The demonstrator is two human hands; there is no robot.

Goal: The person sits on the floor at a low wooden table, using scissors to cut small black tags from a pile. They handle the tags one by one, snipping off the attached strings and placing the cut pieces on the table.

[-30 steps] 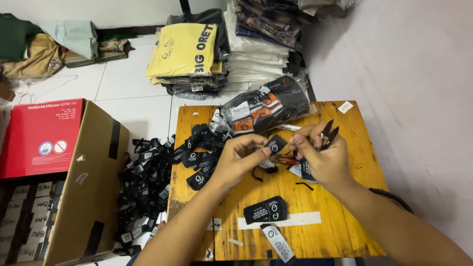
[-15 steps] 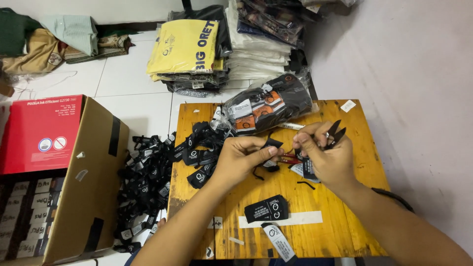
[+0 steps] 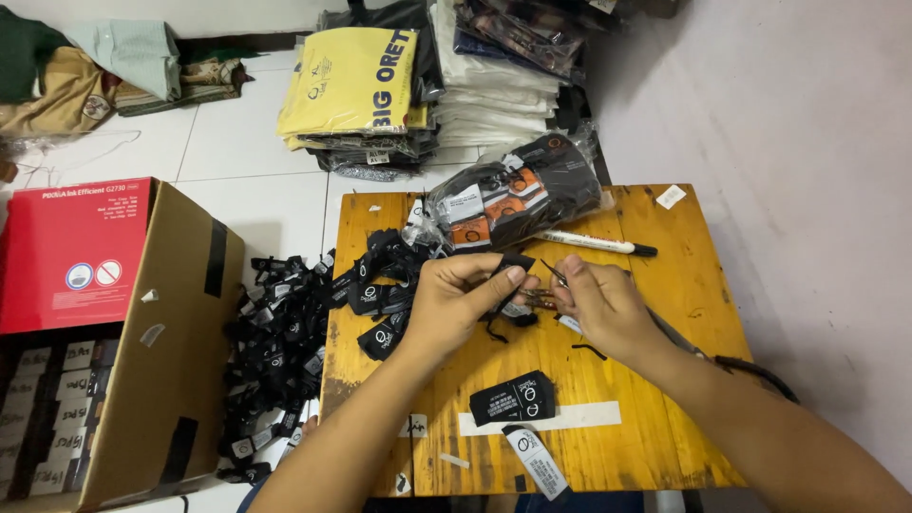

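Over a small yellow wooden table (image 3: 655,399), my left hand (image 3: 456,299) pinches a small black fabric label (image 3: 516,263) between thumb and fingers. My right hand (image 3: 600,302) grips small scissors (image 3: 554,275), their blades pointing at the label. The two hands nearly touch. Under them lie loose black thread scraps (image 3: 589,350). A folded black label with white print (image 3: 515,399) rests on the table nearer to me, and a white label (image 3: 535,461) lies at the front edge.
A heap of black labels (image 3: 285,342) spills from the table's left side onto the floor. A clear bag of labels (image 3: 513,195) and a marker pen (image 3: 598,244) lie at the back. A cardboard box (image 3: 142,342) stands left; stacked folded clothes (image 3: 380,95) beyond.
My right hand has dropped and turned so the scissors now point toward the label in my left hand. The hands have drawn closer together.
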